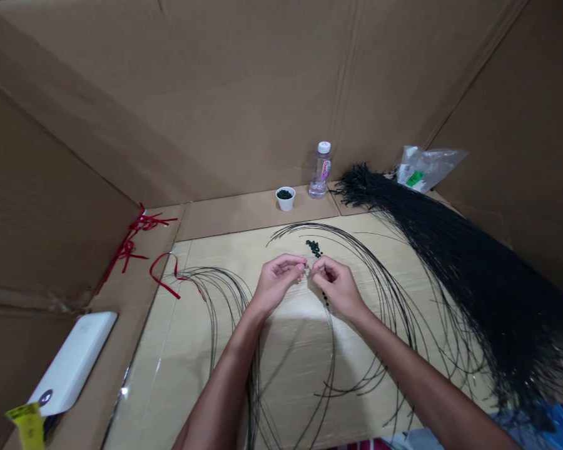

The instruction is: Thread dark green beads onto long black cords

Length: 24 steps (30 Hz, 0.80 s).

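Bottle [319, 170] stands right of cup [285, 198] beyond the worktop [291, 356]; cord bundle [450, 275] lies on its right; power bank [70, 362] at left.

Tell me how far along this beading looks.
Done: a short run of dark beads appears threaded on a thin black strand. In hand: the left hand and right hand pinch at that strand. Left: more beads fill the white cup, and a large bunch of black strands lies to the right.

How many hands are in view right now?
2: the left hand and the right hand, side by side above the cardboard sheet, close together beside the small dark beads.
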Each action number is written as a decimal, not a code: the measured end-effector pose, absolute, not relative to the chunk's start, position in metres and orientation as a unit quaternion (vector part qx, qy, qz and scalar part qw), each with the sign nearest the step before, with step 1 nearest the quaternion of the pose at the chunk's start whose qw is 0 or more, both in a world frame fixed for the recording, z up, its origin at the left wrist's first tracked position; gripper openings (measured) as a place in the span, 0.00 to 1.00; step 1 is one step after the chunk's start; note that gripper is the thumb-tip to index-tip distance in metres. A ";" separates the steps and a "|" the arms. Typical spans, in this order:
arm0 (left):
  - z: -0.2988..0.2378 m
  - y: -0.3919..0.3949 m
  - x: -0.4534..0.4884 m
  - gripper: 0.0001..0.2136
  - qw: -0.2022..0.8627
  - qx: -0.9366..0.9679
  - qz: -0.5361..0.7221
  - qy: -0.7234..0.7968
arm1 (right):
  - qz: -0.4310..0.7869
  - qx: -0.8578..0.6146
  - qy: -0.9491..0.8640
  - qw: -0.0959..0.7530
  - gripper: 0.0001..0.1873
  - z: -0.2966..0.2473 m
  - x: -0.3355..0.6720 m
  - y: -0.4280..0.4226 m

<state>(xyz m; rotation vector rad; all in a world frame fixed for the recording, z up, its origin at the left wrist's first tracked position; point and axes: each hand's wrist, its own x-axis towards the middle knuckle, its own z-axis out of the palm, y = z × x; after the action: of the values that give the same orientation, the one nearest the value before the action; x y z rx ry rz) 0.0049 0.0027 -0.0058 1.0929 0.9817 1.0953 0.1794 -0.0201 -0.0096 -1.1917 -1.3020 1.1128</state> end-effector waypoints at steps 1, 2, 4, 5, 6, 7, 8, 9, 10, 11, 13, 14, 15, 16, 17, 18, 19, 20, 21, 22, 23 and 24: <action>-0.006 0.003 0.005 0.14 0.608 0.474 0.475 0.425 | 0.460 -0.494 -0.540 0.503 0.03 -0.009 0.179 -0.020; -0.006 0.003 0.005 0.14 0.608 0.475 0.474 0.423 | 0.459 -0.494 -0.541 0.503 0.03 -0.009 0.179 -0.020; -0.005 0.004 0.005 0.14 0.610 0.477 0.473 0.420 | 0.458 -0.494 -0.542 0.503 0.03 -0.008 0.179 -0.020; -0.005 0.004 0.005 0.13 0.611 0.478 0.473 0.418 | 0.458 -0.495 -0.542 0.502 0.03 -0.008 0.179 -0.020; -0.005 0.004 0.005 0.13 0.611 0.477 0.474 0.417 | 0.459 -0.495 -0.542 0.500 0.03 -0.008 0.179 -0.020; -0.005 0.004 0.005 0.13 0.612 0.477 0.475 0.416 | 0.459 -0.496 -0.543 0.499 0.04 -0.007 0.179 -0.020; -0.005 0.004 0.005 0.13 0.612 0.477 0.475 0.416 | 0.459 -0.496 -0.543 0.498 0.04 -0.007 0.179 -0.020; -0.006 0.004 0.004 0.13 0.612 0.476 0.475 0.415 | 0.458 -0.496 -0.544 0.498 0.04 -0.007 0.179 -0.020; -0.006 0.004 0.004 0.13 0.613 0.476 0.475 0.414 | 0.458 -0.496 -0.544 0.498 0.05 -0.006 0.179 -0.020; -0.006 0.004 0.004 0.13 0.613 0.477 0.475 0.413 | 0.458 -0.496 -0.544 0.498 0.05 -0.006 0.179 -0.020; -0.007 0.004 0.005 0.13 0.614 0.478 0.476 0.411 | 0.458 -0.495 -0.545 0.497 0.05 -0.005 0.179 -0.020; -0.007 0.004 0.005 0.13 0.614 0.477 0.476 0.410 | 0.458 -0.495 -0.546 0.497 0.05 -0.005 0.179 -0.020; -0.007 0.004 0.005 0.13 0.614 0.476 0.477 0.411 | 0.458 -0.494 -0.547 0.496 0.06 -0.004 0.179 -0.020; -0.007 0.004 0.005 0.14 0.615 0.475 0.476 0.412 | 0.458 -0.494 -0.549 0.495 0.06 -0.004 0.179 -0.020; -0.007 0.004 0.005 0.14 0.615 0.475 0.476 0.413 | 0.458 -0.494 -0.550 0.494 0.06 -0.004 0.179 -0.020; -0.007 0.004 0.005 0.14 0.615 0.475 0.475 0.414 | 0.457 -0.495 -0.550 0.493 0.06 -0.004 0.179 -0.020; -0.007 0.004 0.005 0.15 0.615 0.475 0.474 0.414 | 0.457 -0.495 -0.550 0.493 0.07 -0.004 0.179 -0.020; -0.006 0.004 0.005 0.15 0.615 0.475 0.474 0.415 | 0.458 -0.495 -0.550 0.493 0.07 -0.004 0.179 -0.020; -0.006 0.004 0.005 0.15 0.615 0.475 0.473 0.415 | 0.458 -0.494 -0.550 0.494 0.07 -0.004 0.179 -0.020; -0.006 0.004 0.005 0.15 0.615 0.475 0.474 0.415 | 0.459 -0.493 -0.549 0.494 0.06 -0.004 0.179 -0.020; -0.007 0.004 0.005 0.16 0.615 0.474 0.474 0.415 | 0.459 -0.493 -0.549 0.495 0.06 -0.005 0.179 -0.020; -0.007 0.004 0.005 0.16 0.615 0.474 0.474 0.416 | 0.460 -0.493 -0.548 0.496 0.06 -0.005 0.179 -0.020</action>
<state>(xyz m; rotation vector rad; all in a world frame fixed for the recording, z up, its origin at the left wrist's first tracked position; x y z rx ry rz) 0.0049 0.0038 -0.0068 1.0925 0.9583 1.0914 0.1786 -0.0205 -0.0053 -1.1934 -1.3269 1.1145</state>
